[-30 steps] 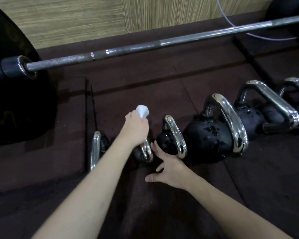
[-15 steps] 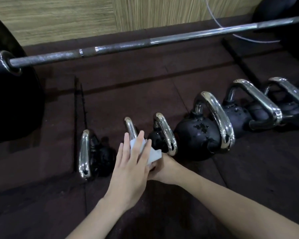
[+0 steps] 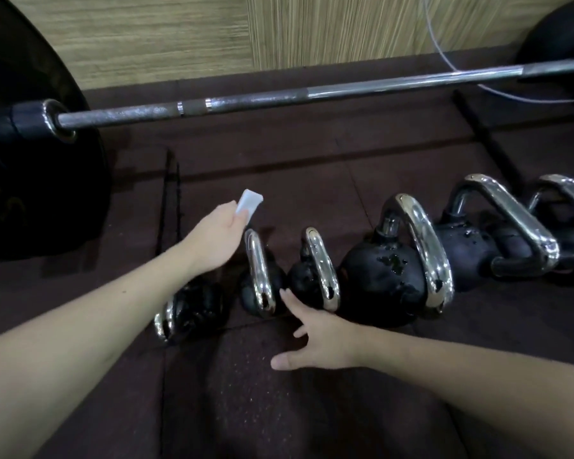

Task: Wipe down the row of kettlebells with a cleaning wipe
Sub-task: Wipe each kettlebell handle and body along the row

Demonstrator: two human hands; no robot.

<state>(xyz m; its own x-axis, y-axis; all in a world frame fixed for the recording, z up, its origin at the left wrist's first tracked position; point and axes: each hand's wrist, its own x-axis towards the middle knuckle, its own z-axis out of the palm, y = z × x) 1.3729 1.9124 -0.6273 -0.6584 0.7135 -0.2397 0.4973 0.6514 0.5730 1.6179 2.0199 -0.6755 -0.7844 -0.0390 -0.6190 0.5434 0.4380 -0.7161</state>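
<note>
The left hand (image 3: 214, 241) pinched a small folded white cleaning wipe (image 3: 248, 203) between thumb and fingers, holding it just above and behind the top of the chrome handle of the second black kettlebell (image 3: 258, 276), not yet touching the metal. The right hand (image 3: 315, 332) was empty, with fingers spread; one fingertip lay against the black ball of the third kettlebell (image 3: 312, 276), just to the right of the second. The row of black kettlebells with chrome handles ran rightward from the smallest one (image 3: 193, 309), partly hidden under the left forearm just left of the second, to the larger ones, among them a big kettlebell (image 3: 388, 276) with dark blotches on its ball, all on dark rubber flooring (image 3: 246, 409). A steel barbell (image 3: 279, 101) lay well behind the second kettlebell. The wipe was held only by one end, so it might slip or unfold when dragged along the handle. The small bells could tip or roll if pressed sideways, since only a fingertip braced them.
</note>
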